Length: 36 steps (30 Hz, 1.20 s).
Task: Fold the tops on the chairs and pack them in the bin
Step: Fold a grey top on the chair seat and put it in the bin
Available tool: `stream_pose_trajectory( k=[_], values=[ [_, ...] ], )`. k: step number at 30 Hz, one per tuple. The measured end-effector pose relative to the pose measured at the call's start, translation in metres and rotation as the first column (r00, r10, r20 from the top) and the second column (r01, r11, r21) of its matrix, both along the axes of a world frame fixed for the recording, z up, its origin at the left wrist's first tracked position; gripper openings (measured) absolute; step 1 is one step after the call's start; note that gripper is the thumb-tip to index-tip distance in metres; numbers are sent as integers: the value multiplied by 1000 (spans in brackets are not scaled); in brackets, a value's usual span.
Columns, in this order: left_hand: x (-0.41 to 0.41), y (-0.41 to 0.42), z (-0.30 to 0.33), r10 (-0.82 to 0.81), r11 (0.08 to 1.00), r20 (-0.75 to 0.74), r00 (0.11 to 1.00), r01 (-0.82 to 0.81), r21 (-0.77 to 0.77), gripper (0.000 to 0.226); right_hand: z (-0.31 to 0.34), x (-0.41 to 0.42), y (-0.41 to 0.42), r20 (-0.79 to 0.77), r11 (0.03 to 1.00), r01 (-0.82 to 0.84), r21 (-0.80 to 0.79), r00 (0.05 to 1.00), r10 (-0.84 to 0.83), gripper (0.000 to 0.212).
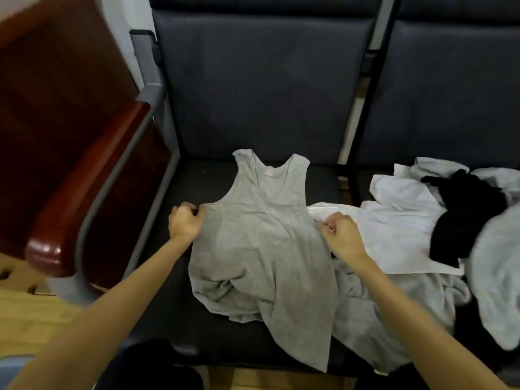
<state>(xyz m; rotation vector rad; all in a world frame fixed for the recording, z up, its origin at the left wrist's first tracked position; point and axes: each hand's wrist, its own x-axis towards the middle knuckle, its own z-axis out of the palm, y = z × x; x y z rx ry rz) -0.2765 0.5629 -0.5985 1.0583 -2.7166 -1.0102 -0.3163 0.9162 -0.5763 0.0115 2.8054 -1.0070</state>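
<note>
A grey cotton sleeveless top (261,237) lies spread, straps far, on the dark padded chair seat (174,266), its near hem rumpled. The left hand (184,222) pinches its left side edge in a curled grip, and the right hand (342,235) pinches its right edge likewise. A heap of white, grey and black tops (416,220) lies just right, touching it.

Dim, soft indoor light; glare on wooden armrest (45,250) at 8 o'clock; blurred, warped edges.
</note>
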Motion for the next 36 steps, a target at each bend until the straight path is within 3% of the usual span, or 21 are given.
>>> stream_pose_trajectory(
  k=[4,6,8,12,20,22,25,28,36],
  values=[
    [6,11,5,-60,998,53,997,61,-8,44,-11,19,1,131,987,-110,115,987,95,50],
    [3,19,10,-47,999,36,998,47,13,34,-12,22,-1,131,986,-126,109,985,111,47],
    [1,25,14,9,990,-67,998,1,144,21,-5,24,-3,75,995,-96,27,993,93,23],
    [1,23,28,89,947,-199,976,-21,321,14,19,25,7,-79,991,-23,-133,997,12,31],
    [-29,3,52,165,938,-257,952,-71,338,18,66,-28,18,-285,969,34,-246,953,-106,23],
    [-31,5,52,148,933,-221,964,-62,354,25,58,-41,17,-242,958,114,-263,954,-179,28],
    [-13,14,43,120,921,-94,988,-75,383,52,34,-35,17,-28,937,210,-280,974,-227,54],
    [23,25,32,112,900,-77,991,-69,430,68,21,5,21,76,930,253,-266,967,-241,55],
    [113,77,22,123,884,21,992,-119,452,50,12,135,28,82,920,272,-281,962,-259,32]
  ],
)
